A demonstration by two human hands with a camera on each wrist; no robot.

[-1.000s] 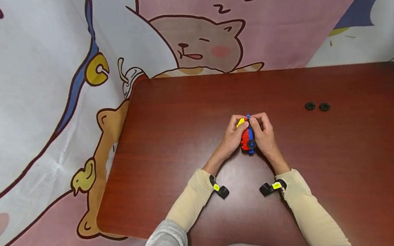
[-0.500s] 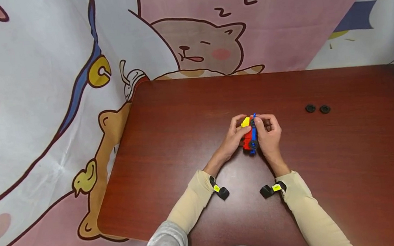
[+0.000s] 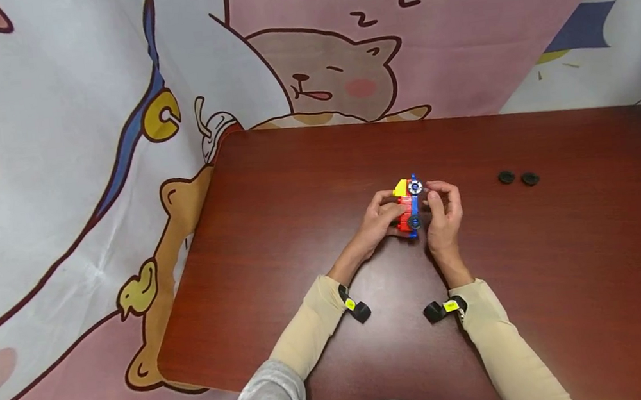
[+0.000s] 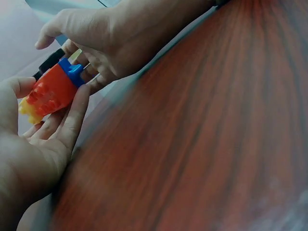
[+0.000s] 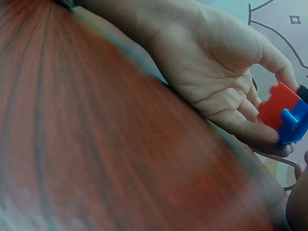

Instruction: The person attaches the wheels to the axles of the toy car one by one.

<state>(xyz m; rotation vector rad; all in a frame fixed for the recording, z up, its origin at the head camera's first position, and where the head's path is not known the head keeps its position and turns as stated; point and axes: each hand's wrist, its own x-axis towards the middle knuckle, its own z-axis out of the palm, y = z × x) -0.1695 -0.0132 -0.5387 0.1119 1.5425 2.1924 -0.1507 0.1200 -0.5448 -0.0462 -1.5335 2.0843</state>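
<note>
Just drew right hand (image 3: pixel 443 219) back from upper wheel (image 3: pixel 415 187), now loose beside it, while gripping toy car (image 3: pixel 408 200) in left hand (image 3: pixel 374 224), apparently pausing wheel work

Left hand (image 5: pixel 211 77): thumb and fingers grip red-and-blue toy (image 5: pixel 276 108) at right; black part at toy's edge.
Right hand (image 5: pixel 299 204): near right, mostly cut off.
Tabletop (image 5: pixel 96 134): reddish-brown, left.
Cloth (image 5: pixel 272 29): pale, far right.
</note>
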